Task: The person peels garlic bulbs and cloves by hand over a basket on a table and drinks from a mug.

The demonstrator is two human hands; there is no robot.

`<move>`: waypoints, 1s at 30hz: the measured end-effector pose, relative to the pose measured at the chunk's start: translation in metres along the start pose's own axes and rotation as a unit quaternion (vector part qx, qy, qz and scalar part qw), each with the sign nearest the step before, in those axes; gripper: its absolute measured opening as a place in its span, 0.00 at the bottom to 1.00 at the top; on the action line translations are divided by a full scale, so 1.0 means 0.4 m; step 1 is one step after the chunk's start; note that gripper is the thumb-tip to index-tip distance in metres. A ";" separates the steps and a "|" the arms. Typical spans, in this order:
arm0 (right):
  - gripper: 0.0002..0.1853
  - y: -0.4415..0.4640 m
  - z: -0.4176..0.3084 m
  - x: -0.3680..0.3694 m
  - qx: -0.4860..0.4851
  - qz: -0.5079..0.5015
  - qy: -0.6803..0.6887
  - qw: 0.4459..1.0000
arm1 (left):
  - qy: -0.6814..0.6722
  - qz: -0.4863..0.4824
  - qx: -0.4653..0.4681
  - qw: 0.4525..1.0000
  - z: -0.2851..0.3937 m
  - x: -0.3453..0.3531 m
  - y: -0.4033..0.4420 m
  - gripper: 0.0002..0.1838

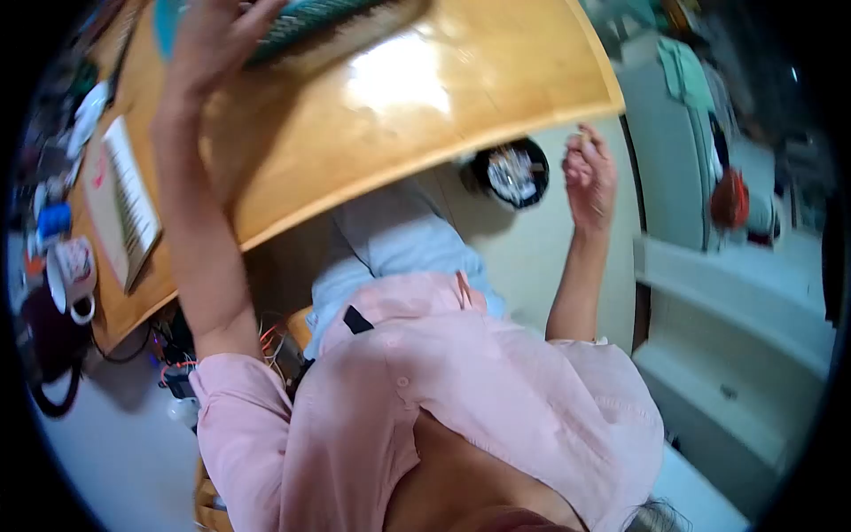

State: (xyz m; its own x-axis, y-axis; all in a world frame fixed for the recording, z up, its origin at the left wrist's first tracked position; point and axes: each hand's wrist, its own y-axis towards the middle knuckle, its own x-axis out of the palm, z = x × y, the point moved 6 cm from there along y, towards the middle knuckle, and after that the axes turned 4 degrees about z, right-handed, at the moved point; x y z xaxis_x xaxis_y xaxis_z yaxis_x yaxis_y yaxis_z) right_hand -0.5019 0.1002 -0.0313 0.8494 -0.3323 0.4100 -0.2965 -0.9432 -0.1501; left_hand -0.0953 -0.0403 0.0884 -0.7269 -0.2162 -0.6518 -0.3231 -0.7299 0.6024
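My left hand reaches over the far left of the wooden table, blurred and partly cut off by the top edge. It overlaps a teal thing with a dark, ribbed side; whether the fingers grip it is hidden. Off the table's right edge, my right hand is raised with its fingers curled in. A small pale bit seems to show at the fingertips, too small to name. Below and left of that hand, a round black bin on the floor holds crumpled whitish litter.
The wooden table spans the top. At its left lie a spiral notebook, a white mug and a blue spool-like item. Cables hang below. On the right stand a pale cabinet with a green cloth and white ledges.
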 end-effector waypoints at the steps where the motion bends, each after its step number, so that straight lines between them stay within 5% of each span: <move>1: 0.15 -0.015 0.054 -0.105 0.017 0.086 -0.043 0.995 | 0.024 -0.070 0.008 0.997 -0.024 0.015 0.001 0.15; 3: 0.13 -0.032 0.161 -0.292 0.063 0.178 -0.143 0.972 | 0.082 -0.106 -0.018 0.991 -0.018 0.037 -0.007 0.16; 8: 0.17 0.013 0.270 -0.493 0.060 0.207 -0.216 0.952 | 0.047 -0.169 -0.099 0.979 0.009 0.016 -0.009 0.16; 10: 0.31 0.036 0.275 -0.532 0.047 0.245 -0.366 0.897 | 0.030 -0.228 -0.152 0.961 -0.011 0.002 -0.024 0.16; 12: 0.33 0.068 0.202 -0.529 0.014 0.240 -0.380 0.893 | -0.017 -0.253 -0.148 0.956 0.017 -0.005 -0.031 0.15; 13: 0.29 0.079 0.129 -0.473 -0.108 0.182 -0.341 0.916 | -0.023 -0.277 -0.164 0.947 0.028 -0.006 -0.032 0.15; 16: 0.18 0.070 -0.151 -0.103 -0.232 0.114 -0.337 0.905 | -0.055 -0.263 -0.160 0.950 0.045 -0.008 -0.034 0.16; 19: 0.13 0.063 -0.280 0.214 -0.315 -0.031 -0.279 0.906 | -0.136 -0.172 -0.272 0.937 0.000 -0.014 -0.044 0.16; 21: 0.13 0.076 -0.287 0.413 -0.321 -0.200 -0.359 0.853 | -0.051 -0.072 -0.138 0.986 -0.016 -0.034 -0.021 0.16; 23: 0.13 0.090 -0.235 0.594 -0.320 -0.346 -0.384 0.794 | -0.039 -0.074 -0.147 0.986 -0.030 -0.036 -0.024 0.14; 25: 0.15 0.133 -0.158 0.716 -0.328 -0.467 -0.466 0.676 | 0.015 -0.030 -0.074 0.997 -0.036 -0.036 -0.021 0.13; 27: 0.18 0.191 -0.068 0.772 -0.205 -0.479 -0.625 0.582 | 0.039 -0.022 -0.084 0.995 -0.024 -0.041 -0.020 0.12; 29: 0.25 0.228 -0.005 0.794 -0.233 -0.505 -0.698 0.450 | 0.060 -0.006 -0.051 0.997 -0.019 -0.042 -0.021 0.12; 30: 0.25 0.236 0.018 0.799 -0.220 -0.516 -0.697 0.447 | 0.052 -0.010 -0.054 0.997 -0.021 -0.042 -0.020 0.12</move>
State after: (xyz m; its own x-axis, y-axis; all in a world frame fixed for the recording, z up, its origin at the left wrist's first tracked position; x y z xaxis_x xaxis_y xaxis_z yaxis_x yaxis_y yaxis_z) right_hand -0.2553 -0.0949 0.0792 -0.0112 0.3191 -0.9477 0.7705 -0.6013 -0.2115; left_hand -0.0754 -0.0365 0.0908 -0.6529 -0.2628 -0.7104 -0.2656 -0.7989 0.5396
